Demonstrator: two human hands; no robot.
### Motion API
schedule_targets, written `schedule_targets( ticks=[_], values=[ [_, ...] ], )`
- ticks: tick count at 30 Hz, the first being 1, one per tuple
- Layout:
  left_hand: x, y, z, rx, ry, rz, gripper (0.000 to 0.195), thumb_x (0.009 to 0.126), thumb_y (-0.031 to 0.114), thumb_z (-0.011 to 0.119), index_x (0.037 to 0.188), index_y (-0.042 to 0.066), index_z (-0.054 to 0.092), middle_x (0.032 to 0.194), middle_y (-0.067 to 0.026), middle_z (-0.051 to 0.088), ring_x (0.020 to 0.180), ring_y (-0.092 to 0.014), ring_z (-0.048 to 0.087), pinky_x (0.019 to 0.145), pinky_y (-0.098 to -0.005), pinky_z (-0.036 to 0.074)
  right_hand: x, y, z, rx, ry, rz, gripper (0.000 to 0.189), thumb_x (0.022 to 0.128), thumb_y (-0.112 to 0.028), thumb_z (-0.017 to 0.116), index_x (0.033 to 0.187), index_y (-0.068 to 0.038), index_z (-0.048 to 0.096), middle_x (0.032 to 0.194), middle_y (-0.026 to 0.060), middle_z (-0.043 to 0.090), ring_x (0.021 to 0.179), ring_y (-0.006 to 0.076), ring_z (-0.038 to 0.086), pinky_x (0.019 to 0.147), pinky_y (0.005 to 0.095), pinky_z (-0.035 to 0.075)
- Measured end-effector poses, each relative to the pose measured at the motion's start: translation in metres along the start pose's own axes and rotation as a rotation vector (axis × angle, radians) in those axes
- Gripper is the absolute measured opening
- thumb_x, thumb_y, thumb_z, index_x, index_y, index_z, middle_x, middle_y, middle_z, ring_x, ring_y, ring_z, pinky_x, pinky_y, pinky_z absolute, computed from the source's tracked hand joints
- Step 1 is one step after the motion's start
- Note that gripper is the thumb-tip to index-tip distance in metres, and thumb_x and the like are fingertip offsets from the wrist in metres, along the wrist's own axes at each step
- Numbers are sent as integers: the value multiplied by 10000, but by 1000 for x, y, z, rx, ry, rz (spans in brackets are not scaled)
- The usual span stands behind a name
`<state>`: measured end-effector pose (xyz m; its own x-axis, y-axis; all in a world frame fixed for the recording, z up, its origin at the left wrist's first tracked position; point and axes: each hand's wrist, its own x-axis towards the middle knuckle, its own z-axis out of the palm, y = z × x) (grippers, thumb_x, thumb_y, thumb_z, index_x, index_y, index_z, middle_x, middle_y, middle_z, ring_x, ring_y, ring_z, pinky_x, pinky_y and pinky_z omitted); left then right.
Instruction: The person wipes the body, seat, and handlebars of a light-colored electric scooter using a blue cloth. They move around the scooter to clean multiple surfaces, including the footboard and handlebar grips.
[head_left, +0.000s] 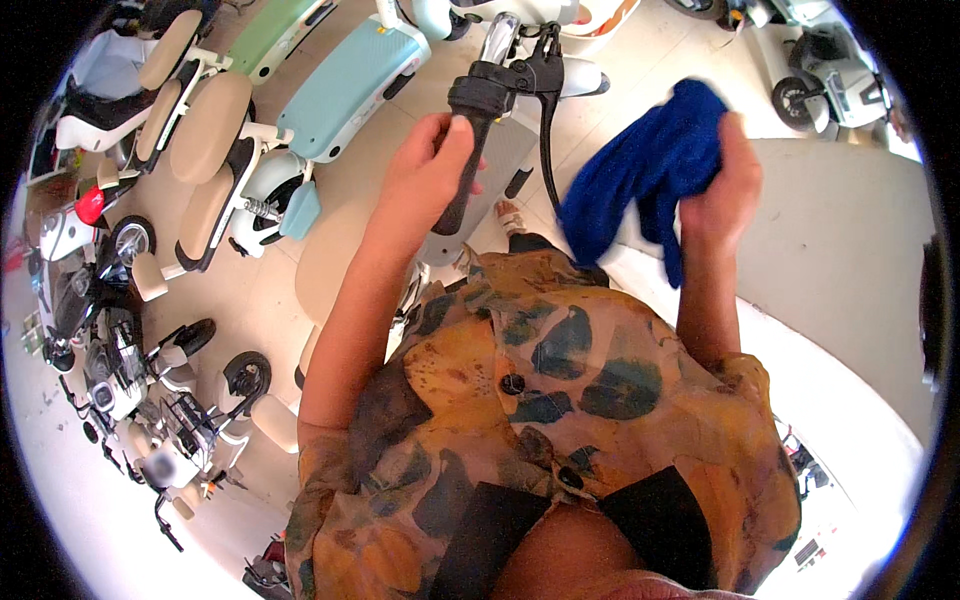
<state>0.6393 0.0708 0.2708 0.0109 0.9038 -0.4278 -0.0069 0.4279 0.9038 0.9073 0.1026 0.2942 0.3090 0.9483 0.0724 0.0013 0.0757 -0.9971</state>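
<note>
My left hand (427, 169) is closed around the black rubber handlebar grip (469, 157) of an electric scooter, with the thumb lying along its top. Beside the grip are a black switch housing (480, 88) and a curved black brake lever (550, 142). To the right, my right hand (721, 184) holds a bunched dark blue cloth (645, 169) up in the air; its folds hang down to the left, apart from the lever. The cloth and that hand are slightly blurred.
A scooter with a light blue footboard (356, 86) and beige seats (211, 127) stands at the upper left. More scooters crowd the left side. A grey scooter (840, 82) is at the upper right. A pale grey curved surface (832, 225) lies on my right.
</note>
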Motion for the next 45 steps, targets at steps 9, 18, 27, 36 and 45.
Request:
schedule_targets(
  ticks=[9, 18, 27, 36, 45],
  values=[
    [5, -10, 11, 125, 62, 93, 273, 990, 309, 453, 997, 46, 527, 688, -20, 565, 553, -98, 529, 508, -261, 442, -30, 36, 72, -756, -390, -834, 317, 688, -190, 773, 976, -89, 685, 1291, 173, 457, 1130, 346, 473, 919, 387, 421],
    [-2, -5, 13, 150, 91, 87, 326, 1001, 362, 431, 940, 54, 517, 699, -18, 562, 558, -94, 528, 524, -249, 460, -55, 63, -19, -76, -872, 87, 294, 684, -66, 784, 953, -72, 666, 1144, 140, 562, 1082, 253, 549, 925, 353, 441],
    [6, -12, 12, 142, 52, 127, 301, 1009, 351, 417, 988, 65, 509, 702, -20, 563, 556, -93, 527, 506, -248, 444, -7, 95, 37, 951, -686, 683, 463, 937, -319, 563, 1247, 22, 524, 1224, 152, 601, 1103, 256, 595, 996, 418, 444],
    [4, -10, 11, 139, 77, 93, 302, 1008, 331, 427, 1076, 54, 527, 722, -25, 566, 562, -84, 515, 518, -236, 440, -36, 106, 45, 771, -1028, 812, 573, 769, -324, 762, 1188, -3, 538, 1071, 81, 643, 936, 170, 633, 866, 336, 510],
    [-1, -2, 22, 146, 135, 76, 259, 1007, 281, 413, 1062, 37, 480, 752, -23, 555, 578, -75, 511, 522, -227, 433, -5, 142, -7, 706, -383, 749, 375, 910, -246, 611, 1219, -54, 518, 1051, 67, 610, 947, 167, 625, 839, 334, 524]
  ],
)
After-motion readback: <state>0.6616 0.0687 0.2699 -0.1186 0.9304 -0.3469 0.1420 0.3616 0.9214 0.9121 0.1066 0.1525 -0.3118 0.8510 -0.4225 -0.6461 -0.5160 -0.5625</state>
